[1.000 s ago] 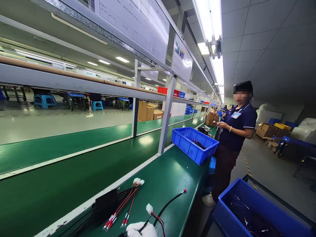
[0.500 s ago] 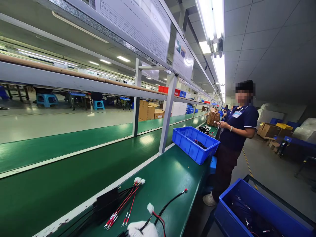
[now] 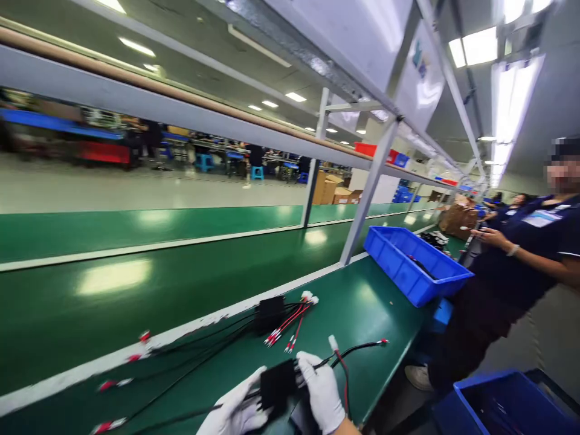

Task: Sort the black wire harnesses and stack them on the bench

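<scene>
A small black box with cables (image 3: 277,386) is between my two white-gloved hands, low over the green bench. My left hand (image 3: 236,406) closes around its left end, where a black cable runs off to the left. At the other end, my right hand (image 3: 321,393) grips the box near its wires; a white connector (image 3: 333,343) and a black cable with a red tip (image 3: 362,347) stick out beyond the fingers. Just behind lies a second black box (image 3: 270,314) with red wires, fork terminals (image 3: 273,338) and white connectors (image 3: 309,296).
A blue bin (image 3: 417,266) with dark cables stands farther along the bench. Another blue bin (image 3: 512,399) is at lower right, beyond the bench edge. A co-worker (image 3: 534,241) stands at the right. A metal post (image 3: 369,193) rises behind the bench. Red-tipped cable ends (image 3: 109,426) lie at left.
The view has turned left and down, so the bench things sit farther right. Both gloved hands and the black box between them now show; before, only part of one glove was visible.
</scene>
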Demonstrator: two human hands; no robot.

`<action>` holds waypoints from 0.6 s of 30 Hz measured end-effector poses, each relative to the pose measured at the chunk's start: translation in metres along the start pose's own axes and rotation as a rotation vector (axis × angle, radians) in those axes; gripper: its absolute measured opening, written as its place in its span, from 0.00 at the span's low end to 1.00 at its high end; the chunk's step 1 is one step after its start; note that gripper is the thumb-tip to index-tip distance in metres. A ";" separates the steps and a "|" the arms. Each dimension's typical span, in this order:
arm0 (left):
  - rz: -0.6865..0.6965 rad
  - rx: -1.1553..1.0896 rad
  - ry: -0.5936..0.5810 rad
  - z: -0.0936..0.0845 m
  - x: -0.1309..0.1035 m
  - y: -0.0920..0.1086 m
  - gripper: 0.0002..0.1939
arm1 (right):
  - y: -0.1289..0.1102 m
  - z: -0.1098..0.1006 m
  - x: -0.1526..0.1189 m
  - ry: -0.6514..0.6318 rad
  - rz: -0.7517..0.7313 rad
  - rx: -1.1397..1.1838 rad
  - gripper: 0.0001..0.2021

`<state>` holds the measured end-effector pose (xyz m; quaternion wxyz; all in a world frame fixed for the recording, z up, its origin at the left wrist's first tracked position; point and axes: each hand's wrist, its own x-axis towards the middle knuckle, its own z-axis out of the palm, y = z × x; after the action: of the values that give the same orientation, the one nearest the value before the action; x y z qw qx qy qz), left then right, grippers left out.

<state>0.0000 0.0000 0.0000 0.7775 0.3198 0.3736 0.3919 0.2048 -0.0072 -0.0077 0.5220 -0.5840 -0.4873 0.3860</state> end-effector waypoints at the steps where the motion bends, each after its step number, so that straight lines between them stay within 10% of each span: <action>1: -0.022 -0.095 -0.048 0.000 0.001 0.000 0.32 | 0.000 -0.001 0.001 -0.012 -0.001 -0.025 0.32; 18: 0.007 -0.343 -0.080 -0.009 0.013 0.005 0.26 | 0.022 -0.005 0.019 -0.058 -0.169 -0.269 0.24</action>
<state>-0.0044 0.0154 -0.0047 0.8335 0.1991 0.2691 0.4396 0.2172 0.0106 -0.0279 0.4554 -0.5940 -0.5970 0.2886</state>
